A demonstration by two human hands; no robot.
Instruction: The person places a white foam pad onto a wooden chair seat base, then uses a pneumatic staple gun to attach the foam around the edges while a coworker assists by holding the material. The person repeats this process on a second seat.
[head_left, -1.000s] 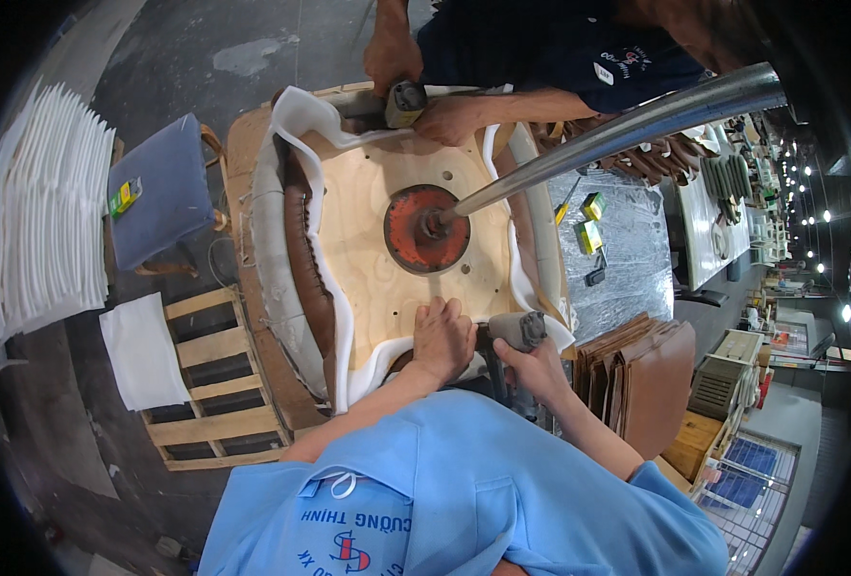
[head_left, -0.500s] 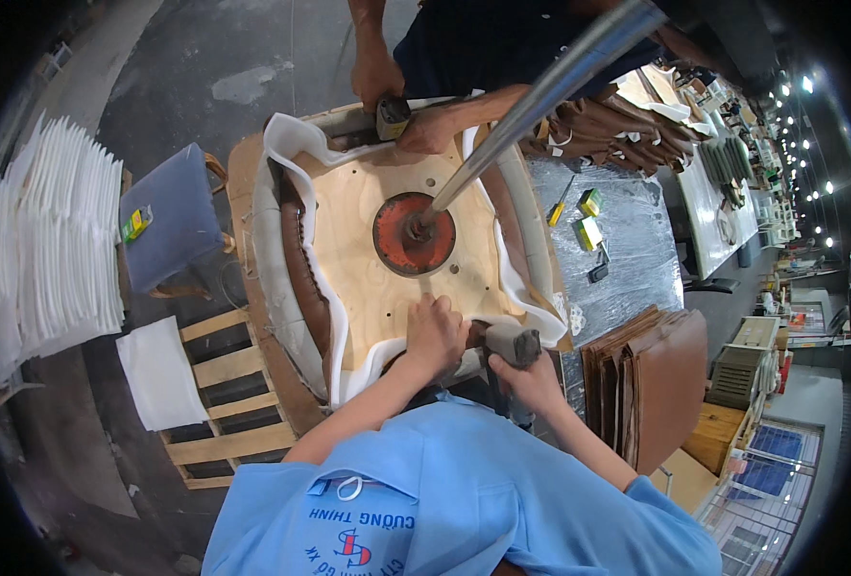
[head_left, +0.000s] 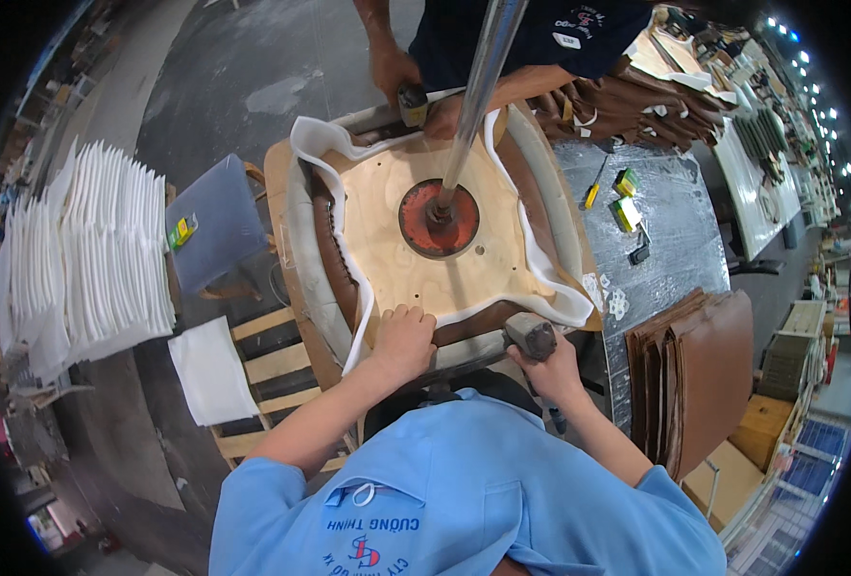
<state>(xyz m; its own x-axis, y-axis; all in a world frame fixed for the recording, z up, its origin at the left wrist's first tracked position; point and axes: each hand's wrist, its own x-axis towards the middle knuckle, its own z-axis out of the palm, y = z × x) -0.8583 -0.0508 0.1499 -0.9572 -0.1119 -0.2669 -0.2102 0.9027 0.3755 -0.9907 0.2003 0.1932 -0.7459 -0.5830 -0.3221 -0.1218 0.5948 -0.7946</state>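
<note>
The right hand (head_left: 552,370) grips a grey tool (head_left: 529,336) just below frame centre; apart from it, the left hand (head_left: 406,341), its grasp unclear, rests at the lower edge of a centrally placed wooden panel (head_left: 377,230) edged with white padding (head_left: 562,304).

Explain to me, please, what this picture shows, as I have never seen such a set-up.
No machine arm is used here: a worker's bare hands do the handling. The view comes from a wide fisheye camera on the worker's head, looking down, so straight edges bend. The right hand holds a grey handheld tool; the left hand rests at the near edge of a pale plywood panel. A round red disc sits on the panel at the foot of a shiny metal pole, with white sheet padding and brown leather-like material along the panel's edges. Opposite, a co-worker's hand holds a similar tool.
</note>
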